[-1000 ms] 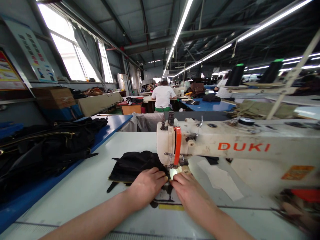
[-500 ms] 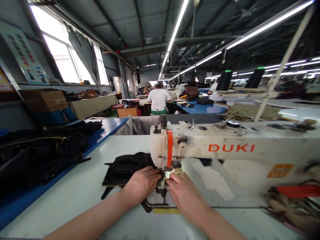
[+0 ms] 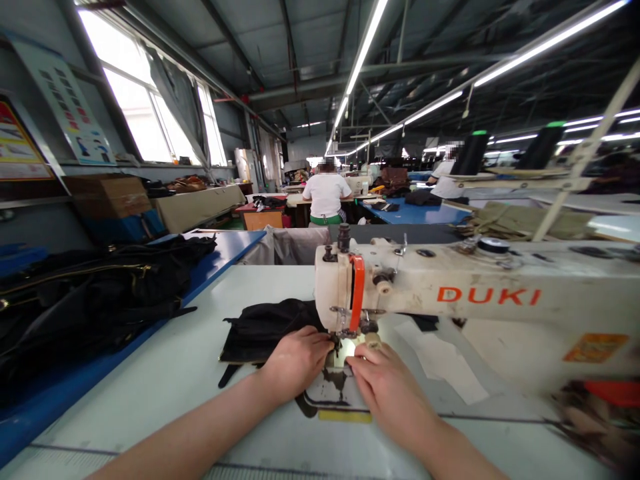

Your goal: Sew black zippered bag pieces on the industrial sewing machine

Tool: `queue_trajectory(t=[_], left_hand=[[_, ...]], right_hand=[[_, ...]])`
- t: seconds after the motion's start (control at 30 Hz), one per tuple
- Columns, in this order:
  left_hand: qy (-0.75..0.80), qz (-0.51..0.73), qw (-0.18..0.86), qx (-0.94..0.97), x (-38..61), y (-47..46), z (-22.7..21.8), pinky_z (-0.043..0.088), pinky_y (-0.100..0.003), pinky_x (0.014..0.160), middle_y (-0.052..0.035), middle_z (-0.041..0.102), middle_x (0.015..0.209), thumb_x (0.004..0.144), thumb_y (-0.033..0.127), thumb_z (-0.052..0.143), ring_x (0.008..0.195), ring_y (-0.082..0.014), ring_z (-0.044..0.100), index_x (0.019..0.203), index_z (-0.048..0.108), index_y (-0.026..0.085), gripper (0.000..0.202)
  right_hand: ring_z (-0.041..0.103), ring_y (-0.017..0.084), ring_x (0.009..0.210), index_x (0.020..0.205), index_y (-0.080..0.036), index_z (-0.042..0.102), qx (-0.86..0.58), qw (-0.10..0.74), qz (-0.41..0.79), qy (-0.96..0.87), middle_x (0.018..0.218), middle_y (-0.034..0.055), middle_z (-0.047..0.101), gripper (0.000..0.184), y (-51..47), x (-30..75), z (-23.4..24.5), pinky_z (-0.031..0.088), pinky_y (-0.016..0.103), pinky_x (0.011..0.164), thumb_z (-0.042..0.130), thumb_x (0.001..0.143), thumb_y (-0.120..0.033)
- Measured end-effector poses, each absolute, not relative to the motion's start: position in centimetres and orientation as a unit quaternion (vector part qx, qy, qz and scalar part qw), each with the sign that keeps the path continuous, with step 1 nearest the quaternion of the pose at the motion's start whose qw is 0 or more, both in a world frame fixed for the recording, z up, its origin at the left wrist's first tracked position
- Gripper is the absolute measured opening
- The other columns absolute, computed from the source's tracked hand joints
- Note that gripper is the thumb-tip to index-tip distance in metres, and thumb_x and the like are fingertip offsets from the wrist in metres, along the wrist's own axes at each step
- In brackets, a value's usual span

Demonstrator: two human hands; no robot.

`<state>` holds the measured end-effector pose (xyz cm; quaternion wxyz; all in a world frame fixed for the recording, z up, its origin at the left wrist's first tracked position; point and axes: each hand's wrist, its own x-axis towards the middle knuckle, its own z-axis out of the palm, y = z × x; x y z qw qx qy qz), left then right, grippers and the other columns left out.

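A white sewing machine [image 3: 400, 267] with orange lettering stands over the pale table. Its needle and presser foot [image 3: 337, 343] come down between my two hands. On the left, my left hand [image 3: 300, 360] lies over the edge of a black fabric piece [image 3: 270, 327], fingers drawn together, tips close beside the foot. My right hand [image 3: 383, 377] is on the other side, its thumb and fingers bent together at the lit needle plate [image 3: 345, 360]; whatever it pinches is hidden. Part of the black fabric disappears behind the machine head.
Black garments with gold zippers [image 3: 100, 280] are heaped on a blue table at the left. Pale paper-like pieces [image 3: 445, 357] rest under the machine arm. Dark thread cones [image 3: 471, 153] stand on a rack. A person in a white shirt [image 3: 327, 193] sits ahead.
The whole view has swung slightly left, so the machine, fabric and hands appear further right. Both hands stay beside the presser foot, with little visible change in their grip.
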<state>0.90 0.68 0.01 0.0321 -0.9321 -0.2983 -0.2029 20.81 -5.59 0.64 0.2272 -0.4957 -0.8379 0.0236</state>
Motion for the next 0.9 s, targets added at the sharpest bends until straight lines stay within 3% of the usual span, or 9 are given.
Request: queue_trajectory(t=[0.2, 0.43, 0.6, 0.67, 0.73, 0.9], left_hand=[[-0.305, -0.218, 0.036, -0.927, 1.2, 0.7, 0.3, 0.05, -0.032, 0.082, -0.005, 0.069, 0.095, 0.091, 0.017, 0.047, 0.09, -0.0197, 0.059, 0.096, 0.065, 0.017, 0.019], [-0.299, -0.209, 0.025, -0.931, -1.4, -2.0, 0.7, 0.05, -0.031, 0.084, -0.0061, 0.068, 0.096, 0.088, 0.012, 0.047, 0.091, -0.0192, 0.06, 0.099, 0.064, 0.016, 0.02], [-0.306, -0.23, -0.037, -0.923, -3.2, -6.1, 1.5, 0.05, -0.028, 0.084, -0.0037, 0.068, 0.098, 0.087, 0.01, 0.047, 0.091, -0.0176, 0.061, 0.102, 0.062, 0.017, 0.023], [-0.338, -0.246, -0.09, -0.904, -3.4, -7.4, 2.6, 0.05, -0.027, 0.081, -0.0016, 0.068, 0.095, 0.085, 0.011, 0.051, 0.088, -0.0167, 0.062, 0.104, 0.062, 0.019, 0.023], [-0.371, -0.264, -0.148, -0.878, -3.8, -8.5, 4.3, 0.051, -0.025, 0.079, 0.0005, 0.068, 0.094, 0.081, 0.011, 0.056, 0.086, -0.0153, 0.063, 0.105, 0.061, 0.022, 0.026], [-0.449, -0.37, -0.201, -0.789, -8.0, -11.5, 9.2, 0.047, -0.032, 0.094, -0.0036, 0.063, 0.116, 0.085, 0.028, 0.059, 0.105, -0.0194, 0.059, 0.116, 0.055, 0.024, 0.031]], right_hand=[[0.051, 0.023, 0.087, 0.099, -0.02, 0.064, -0.488, 0.243, 0.021, -0.838, 0.09, 0.0058, 0.06, 0.024, -5.3, 21.2, 0.2, 0.043, 0.038, 0.077, 0.044, 0.09, -0.01], [0.055, 0.022, 0.083, 0.092, -0.021, 0.065, -0.451, 0.264, 0.023, -0.853, 0.086, 0.0049, 0.06, 0.023, -5.7, 20.9, 0.6, 0.046, 0.038, 0.075, 0.043, 0.091, -0.013], [0.057, 0.021, 0.096, 0.107, -0.023, 0.061, -0.403, 0.289, 0.065, -0.866, 0.106, 0.0062, 0.06, 0.027, -6.9, 19.0, 0.6, 0.047, 0.035, 0.085, 0.05, 0.086, -0.01], [0.057, 0.02, 0.096, 0.098, -0.023, 0.062, -0.393, 0.297, 0.101, -0.865, 0.107, 0.0057, 0.06, 0.021, -7.6, 18.0, 1.1, 0.046, 0.034, 0.085, 0.052, 0.085, -0.011], [0.057, 0.019, 0.09, 0.083, -0.022, 0.06, -0.384, 0.314, 0.148, -0.856, 0.097, 0.0042, 0.061, 0.013, -8.3, 17.2, 2.1, 0.046, 0.032, 0.08, 0.05, 0.087, -0.015], [0.053, 0.017, 0.072, 0.071, -0.023, 0.049, -0.424, 0.398, 0.328, -0.745, 0.074, -0.0004, 0.055, 0.026, -10.6, 16.3, 4.7, 0.044, 0.026, 0.064, 0.047, 0.09, -0.041]])
